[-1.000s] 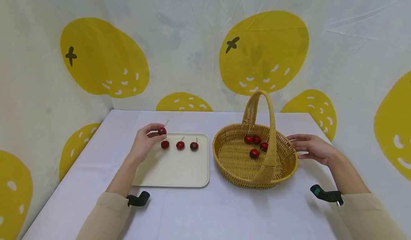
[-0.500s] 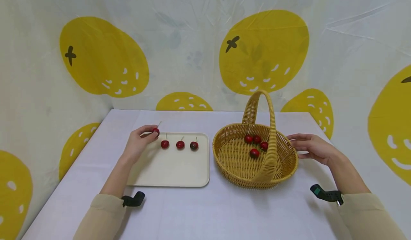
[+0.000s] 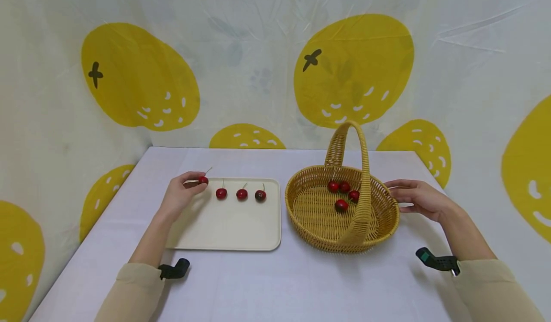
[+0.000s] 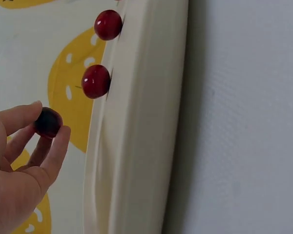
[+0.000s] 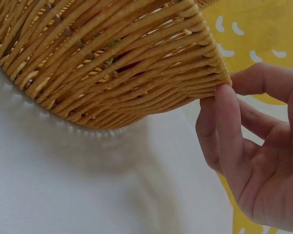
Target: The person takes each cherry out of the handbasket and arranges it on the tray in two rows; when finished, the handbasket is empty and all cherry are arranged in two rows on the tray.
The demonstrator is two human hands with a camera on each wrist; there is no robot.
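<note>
My left hand (image 3: pixel 177 195) pinches a dark red cherry (image 3: pixel 203 180) by its sides, with its stem pointing up. The hand is over the left back part of the cream tray (image 3: pixel 232 228). To the right of it on the tray, three cherries stand in a row, the nearest being this cherry (image 3: pixel 221 194). My right hand (image 3: pixel 424 201) touches the right end of the wicker basket (image 3: pixel 305 216) from outside, its fingers fairly straight. In the right wrist view the fingertips (image 5: pixel 224 92) meet the basket's edge. Several cherries (image 3: pixel 341 205) lie inside the basket.
The basket's tall arched handle (image 3: pixel 363 169) rises over its right part. A white cloth (image 3: pixel 258 283) covers the table. Behind and beside the table hangs a pale curtain (image 3: pixel 254 68) with large yellow fruit prints.
My left hand has moved left and slightly lower in the view, carrying the cherry away from the row on the tray. The right hand and the basket have stayed in place.
</note>
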